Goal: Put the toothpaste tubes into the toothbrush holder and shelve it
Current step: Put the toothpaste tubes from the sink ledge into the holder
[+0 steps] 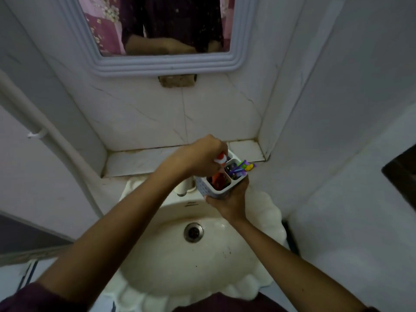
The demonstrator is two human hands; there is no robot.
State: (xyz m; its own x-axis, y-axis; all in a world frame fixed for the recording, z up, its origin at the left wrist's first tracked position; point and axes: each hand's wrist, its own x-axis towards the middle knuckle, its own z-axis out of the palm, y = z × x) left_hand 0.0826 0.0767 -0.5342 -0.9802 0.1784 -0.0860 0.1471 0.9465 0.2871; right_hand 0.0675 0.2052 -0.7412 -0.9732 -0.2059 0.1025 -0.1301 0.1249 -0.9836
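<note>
A white perforated toothbrush holder (pixel 211 192) with several compartments hangs above the sink's back edge. My right hand (pixel 231 202) grips it from below and the side. My left hand (pixel 200 158) is closed on a red and white toothpaste tube (pixel 219 174), whose lower part stands in the holder's front compartment. Colourful toothbrushes (pixel 242 167) stick out of the right compartment. The tiled shelf (pixel 139 161) lies just behind the holder, below the mirror.
A cream shell-shaped sink (pixel 171 262) with a metal drain (pixel 193 231) is below my arms. A tap (pixel 185 186) sits under my left wrist. Mirror (pixel 157 30) above, tiled walls on both sides, a white pipe (pixel 45 136) on the left.
</note>
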